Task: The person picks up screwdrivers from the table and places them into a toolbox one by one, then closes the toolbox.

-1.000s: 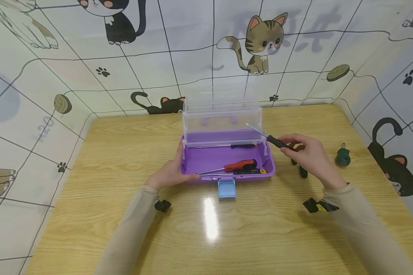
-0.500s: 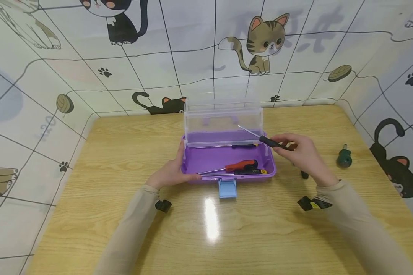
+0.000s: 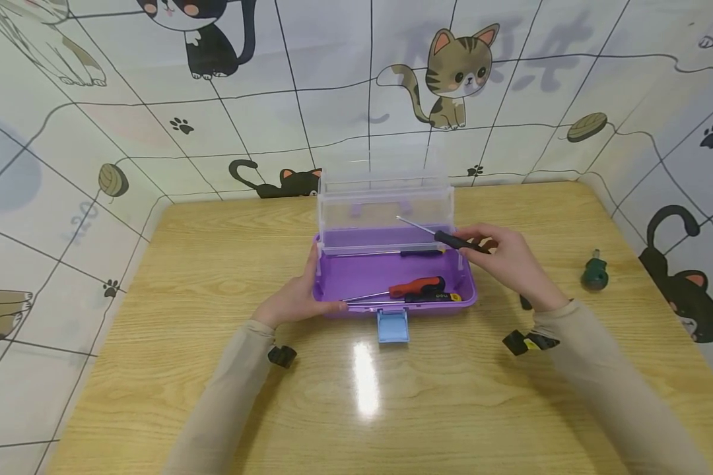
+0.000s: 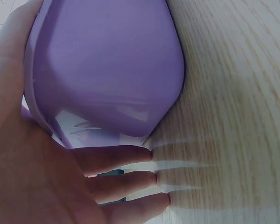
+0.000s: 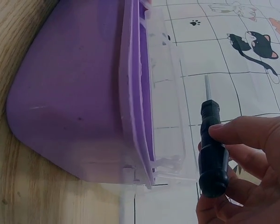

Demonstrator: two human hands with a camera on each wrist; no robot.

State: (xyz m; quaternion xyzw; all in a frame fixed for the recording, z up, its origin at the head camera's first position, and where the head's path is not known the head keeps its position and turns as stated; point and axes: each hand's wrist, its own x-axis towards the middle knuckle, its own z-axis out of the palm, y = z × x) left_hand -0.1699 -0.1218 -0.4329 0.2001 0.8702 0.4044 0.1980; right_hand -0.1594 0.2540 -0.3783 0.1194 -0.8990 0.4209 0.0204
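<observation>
A purple toolbox (image 3: 356, 267) stands on the table, its clear lid (image 3: 386, 198) raised. My left hand (image 3: 294, 297) rests against its left end, thumb along the front rim; several fingers stretch out straight by the wall in the left wrist view. My right hand (image 3: 508, 260) pinches a screwdriver by its black handle (image 5: 213, 149), above the box's right end. The metal shaft (image 3: 416, 225) points up and left, in front of the lid. Inside the box lie a red-handled screwdriver (image 3: 416, 286), a black-and-yellow one (image 3: 430, 297) by the front wall, and another black-handled one (image 3: 420, 253) at the back.
A light blue latch (image 3: 393, 326) hangs from the box's front. Right of the right hand stands a short dark green tool (image 3: 595, 272). Part of a black object (image 3: 525, 303) shows below the right wrist. Cat-patterned sheeting (image 3: 344, 99) rises behind the table.
My right hand has carried the screwdriver left, from beside the toolbox to above its right end. My left hand has stayed against the box.
</observation>
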